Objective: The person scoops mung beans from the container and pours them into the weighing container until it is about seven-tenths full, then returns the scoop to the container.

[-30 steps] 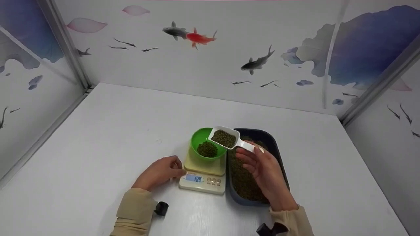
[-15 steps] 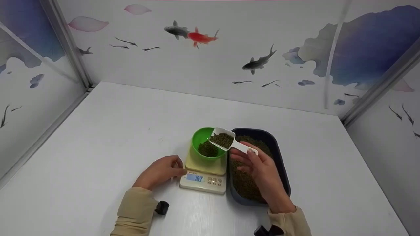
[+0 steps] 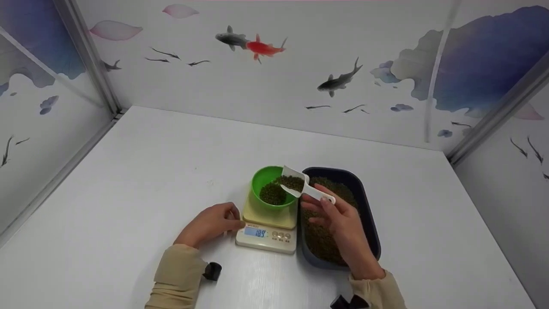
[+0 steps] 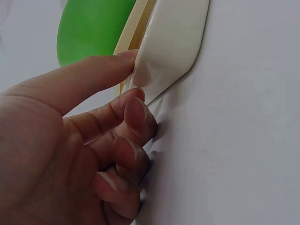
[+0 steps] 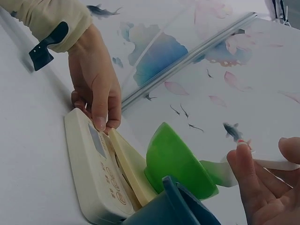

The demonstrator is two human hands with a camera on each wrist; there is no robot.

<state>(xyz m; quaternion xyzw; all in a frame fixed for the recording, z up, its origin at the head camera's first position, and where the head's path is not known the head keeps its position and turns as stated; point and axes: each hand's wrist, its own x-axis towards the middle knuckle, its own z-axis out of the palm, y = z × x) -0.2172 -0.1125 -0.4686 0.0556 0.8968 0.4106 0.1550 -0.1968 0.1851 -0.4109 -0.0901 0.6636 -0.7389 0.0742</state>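
Note:
My right hand [image 3: 347, 225] pinches the handle of a white scoop [image 3: 317, 194] between thumb and fingers. The scoop holds small green mung beans [image 3: 294, 183] and tilts down to the left over a green bowl [image 3: 260, 178]. A heap of the same beans [image 3: 273, 194] lies in that bowl, which sits on a cream kitchen scale [image 3: 266, 243] whose display reads 189, any decimal point too small to see. Beside the scale, my left hand [image 3: 209, 223] rests with loosely bent fingers. Its thumb [image 4: 89, 77] touches the scale's edge in the left wrist view.
A dark blue tub [image 3: 372, 223] of mung beans stands right against the scale's right side, under my right hand. White panels [image 3: 266, 86] painted with fish and leaves enclose the white table [image 3: 163, 150] at the back and sides.
The scoop has tipped further toward the bowl, and its beans have slid toward the lip. My right hand has shifted slightly left. The left hand and display reading stay the same.

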